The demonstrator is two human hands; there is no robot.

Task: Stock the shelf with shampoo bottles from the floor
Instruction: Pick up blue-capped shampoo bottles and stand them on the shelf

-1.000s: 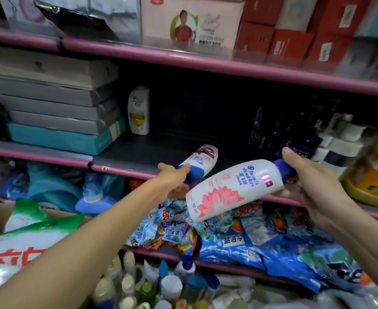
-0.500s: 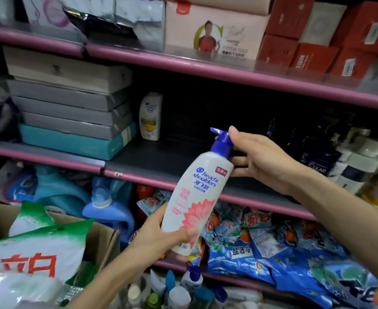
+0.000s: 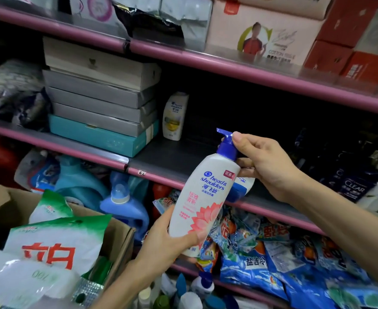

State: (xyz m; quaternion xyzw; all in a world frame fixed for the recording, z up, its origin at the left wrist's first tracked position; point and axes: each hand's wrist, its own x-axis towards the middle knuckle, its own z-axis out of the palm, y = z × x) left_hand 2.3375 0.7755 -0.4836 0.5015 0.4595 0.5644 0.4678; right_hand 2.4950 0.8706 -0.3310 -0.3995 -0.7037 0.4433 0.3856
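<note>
A white Head & Shoulders pump bottle (image 3: 203,197) with a blue pump and a pink lotus print stands almost upright in front of the middle shelf (image 3: 179,157). My left hand (image 3: 168,241) grips its base. My right hand (image 3: 266,166) holds its neck, thumb on the pump head. Behind it a smaller white bottle with a blue cap (image 3: 242,187) lies on the shelf near the front edge. A white bottle with a yellow label (image 3: 175,115) stands at the back of the shelf.
Grey boxes stacked on a teal box (image 3: 99,108) fill the shelf's left end. Dark Clear bottles (image 3: 352,188) crowd its right end. Blue detergent bags (image 3: 261,259) lie below. Several bottles (image 3: 183,293) stand on the floor beside a cardboard box (image 3: 119,244) of detergent bags.
My left hand has let go of the small bottle on the shelf and taken the pump bottle's base. The pump bottle has turned from lying sideways to nearly upright.
</note>
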